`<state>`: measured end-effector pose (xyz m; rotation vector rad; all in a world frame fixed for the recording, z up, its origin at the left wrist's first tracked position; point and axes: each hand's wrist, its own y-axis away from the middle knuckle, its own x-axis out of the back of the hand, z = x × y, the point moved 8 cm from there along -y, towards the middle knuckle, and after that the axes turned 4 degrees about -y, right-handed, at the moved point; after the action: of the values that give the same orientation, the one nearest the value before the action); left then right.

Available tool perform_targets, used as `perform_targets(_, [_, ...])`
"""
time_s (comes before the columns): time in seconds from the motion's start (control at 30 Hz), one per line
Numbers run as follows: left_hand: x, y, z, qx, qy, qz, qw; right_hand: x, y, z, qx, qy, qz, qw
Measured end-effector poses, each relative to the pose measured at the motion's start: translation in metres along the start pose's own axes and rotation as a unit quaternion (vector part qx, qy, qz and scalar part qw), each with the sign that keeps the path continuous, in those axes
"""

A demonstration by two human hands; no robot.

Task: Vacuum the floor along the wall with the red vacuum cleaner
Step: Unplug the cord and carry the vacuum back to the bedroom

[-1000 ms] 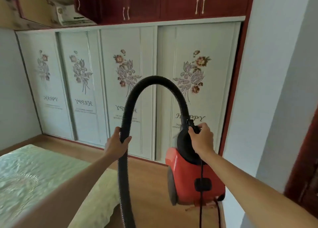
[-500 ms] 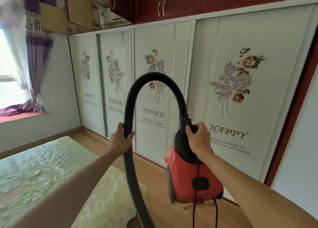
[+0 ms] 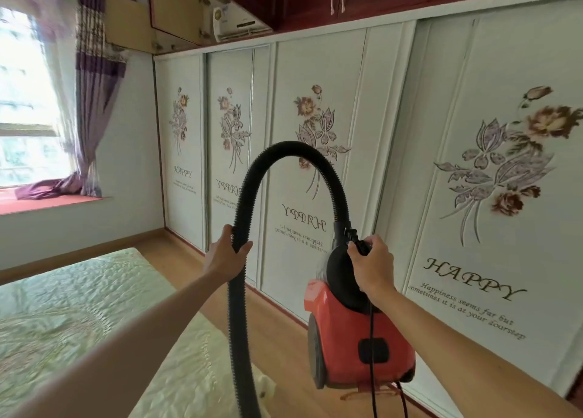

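**Head view.** A wall of white sliding wardrobe doors [image 3: 473, 171], each printed with flowers, runs along the right and recedes toward a window [image 3: 28, 102] with a purple curtain [image 3: 94, 86]. A bed [image 3: 63, 307] under a pale green quilted cover fills the lower left. Between the bed and the doors lies a narrow strip of wooden floor [image 3: 277, 335], the surface to be cleaned.

The red vacuum cleaner [image 3: 347, 338] hangs over that strip, close to the doors. It appears to be carried clear of the floor, though its underside is too near the frame edge to be sure. Its black ribbed hose [image 3: 284, 151] rises from the top of the body, arches over and drops out of frame at the bottom, so the nozzle is not visible.

The right hand [image 3: 372, 266] is closed round the black carrying handle [image 3: 355, 239] at the top of the body. The left hand [image 3: 225, 256] is wrapped round the descending run of the hose. A thin black cord [image 3: 373, 398] hangs down the back of the body.

**Step in hand, as judged:** carrying the machine to a start point, with no floor vacuumed yet. To do it well:
- Set the body down parallel to the doors, wheels flat and clear of the panels.
- Lead the cord behind the nozzle path.
- Slide the left hand down the hose toward the nozzle.
- Work along the base rail.
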<state>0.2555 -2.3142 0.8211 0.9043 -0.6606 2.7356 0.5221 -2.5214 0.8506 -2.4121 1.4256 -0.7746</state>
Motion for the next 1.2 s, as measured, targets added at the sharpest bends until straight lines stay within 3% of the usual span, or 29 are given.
perform_targets(0.57, [-0.092, -0.220, -0.038, 0.016, 0.013, -0.014, 1.000, -0.139, -0.205, 0.047, 0.013, 0.015, -0.002, 1.000])
perform_targets(1.2, [-0.169, -0.432, -0.064, 0.070, -0.021, 0.074, 0.995, -0.313, -0.439, 0.106, 0.052, -0.050, -0.100, 0.992])
